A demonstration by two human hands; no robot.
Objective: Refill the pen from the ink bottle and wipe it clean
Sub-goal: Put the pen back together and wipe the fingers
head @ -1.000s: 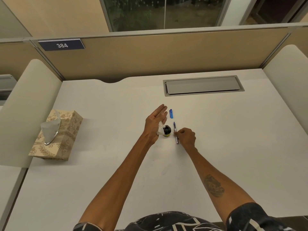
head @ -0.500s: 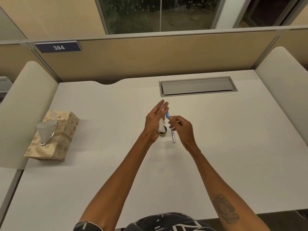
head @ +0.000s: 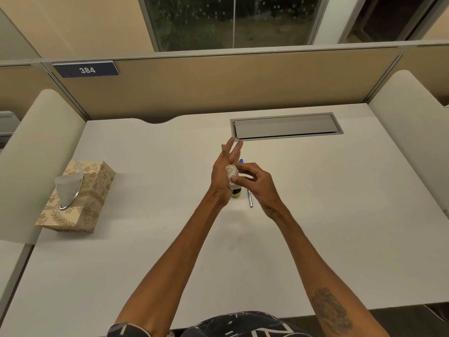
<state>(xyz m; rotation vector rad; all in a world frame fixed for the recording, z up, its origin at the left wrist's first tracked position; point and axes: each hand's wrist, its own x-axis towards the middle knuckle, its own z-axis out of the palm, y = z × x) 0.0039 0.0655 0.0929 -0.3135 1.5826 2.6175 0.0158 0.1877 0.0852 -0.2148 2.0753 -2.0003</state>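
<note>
My left hand is raised above the desk with its fingers stretched up, and a crumpled white tissue is pressed against its palm. My right hand faces it, with thumb and forefinger pinching that tissue. Below the hands stands the small dark ink bottle with a yellow label, its top hidden by my fingers. The silver pen lies on the white desk just right of the bottle, partly covered by my right hand. A blue pen cap peeks out behind my hands.
A patterned tissue box with a tissue sticking out sits at the desk's left edge. A grey cable hatch is set into the desk at the back. Padded dividers stand on both sides, with a partition behind.
My right hand has let go of the pen, which stays on the desk, and has risen to the tissue in my left hand. Both hands now hover above the bottle.
</note>
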